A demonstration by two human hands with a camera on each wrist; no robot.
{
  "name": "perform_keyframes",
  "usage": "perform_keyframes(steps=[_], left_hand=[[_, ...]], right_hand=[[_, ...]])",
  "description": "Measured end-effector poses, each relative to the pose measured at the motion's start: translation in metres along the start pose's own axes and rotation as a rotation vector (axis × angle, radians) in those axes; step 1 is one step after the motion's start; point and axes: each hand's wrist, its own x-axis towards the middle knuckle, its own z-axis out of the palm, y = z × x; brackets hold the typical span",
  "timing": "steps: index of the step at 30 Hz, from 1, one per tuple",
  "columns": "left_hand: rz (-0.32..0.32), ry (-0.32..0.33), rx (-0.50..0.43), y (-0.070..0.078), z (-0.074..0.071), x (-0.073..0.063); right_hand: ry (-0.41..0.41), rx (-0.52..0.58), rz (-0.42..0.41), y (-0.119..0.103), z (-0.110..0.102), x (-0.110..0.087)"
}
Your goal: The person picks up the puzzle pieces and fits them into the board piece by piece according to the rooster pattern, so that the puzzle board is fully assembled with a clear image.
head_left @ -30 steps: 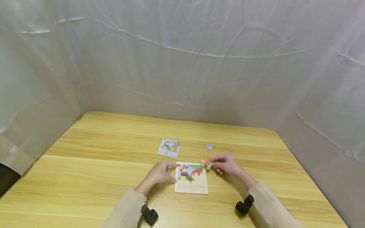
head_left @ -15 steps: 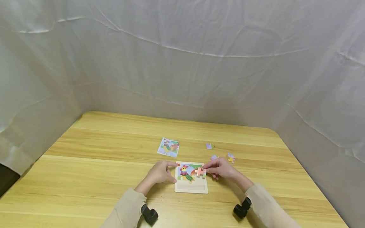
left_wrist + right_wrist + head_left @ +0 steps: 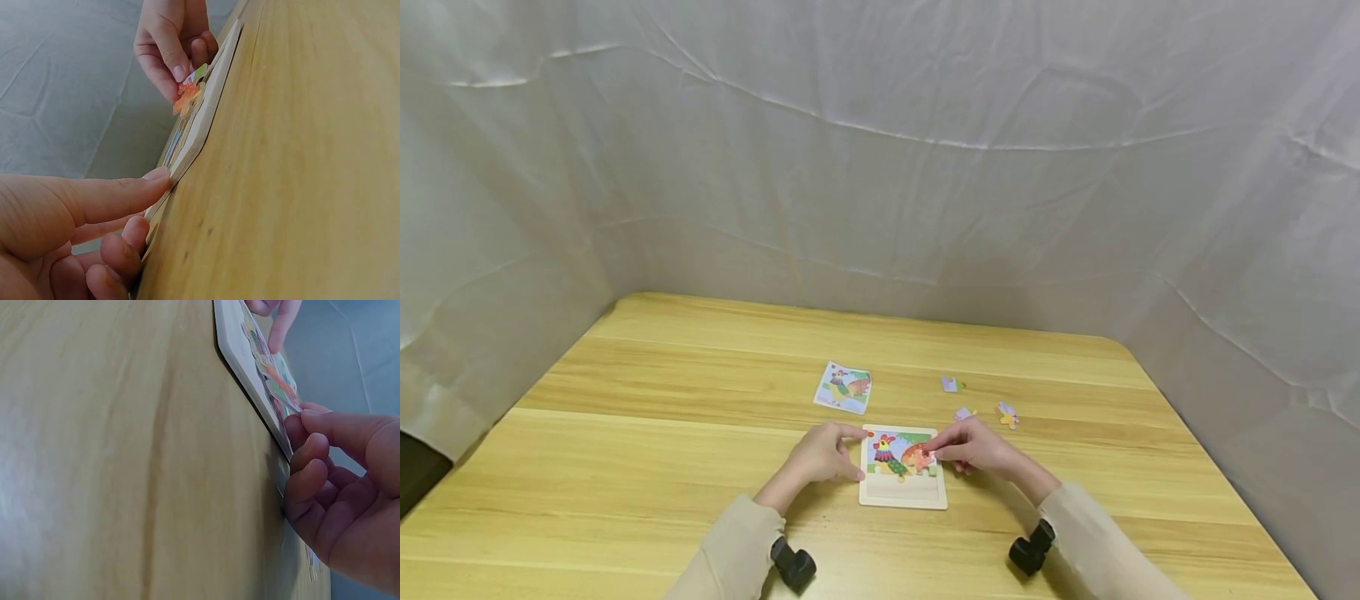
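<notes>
Puzzle piece [image 3: 189,99] between my left hand [image 3: 817,454] and right hand [image 3: 977,444]!
Right pinches it over the tray [image 3: 902,503]; left grips the rim.

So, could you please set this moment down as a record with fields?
left hand: holds the left edge of a square, pale wooden puzzle tray
right hand: pinches an orange-and-green jigsaw piece, tilted over the tray's right side
tray contents: partial colourful rooster picture; near strip bare
loose pieces: three small multicoloured ones beyond that hand
card: square, rooster print, beyond the tray
surface: yellow wood-grain table
</notes>
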Motion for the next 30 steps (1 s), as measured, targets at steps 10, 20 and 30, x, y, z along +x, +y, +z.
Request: perform_keyframes(steps=[10,20,30], left_hand=[[0.001,0.002,0.004,-0.002,0.001,0.001],[-0.003,-0.003,-0.005,-0.001,0.001,0.002],[-0.001,0.003,0.016,0.000,0.000,0.000]], right_hand=[[0.015,-0.025,-0.012,-0.011,0.005,-0.002],[0.032,0.027,-0.013,-0.007,0.011,-0.001],[0.108,-0.015,-0.034,-0.004,0.019,0.001]])
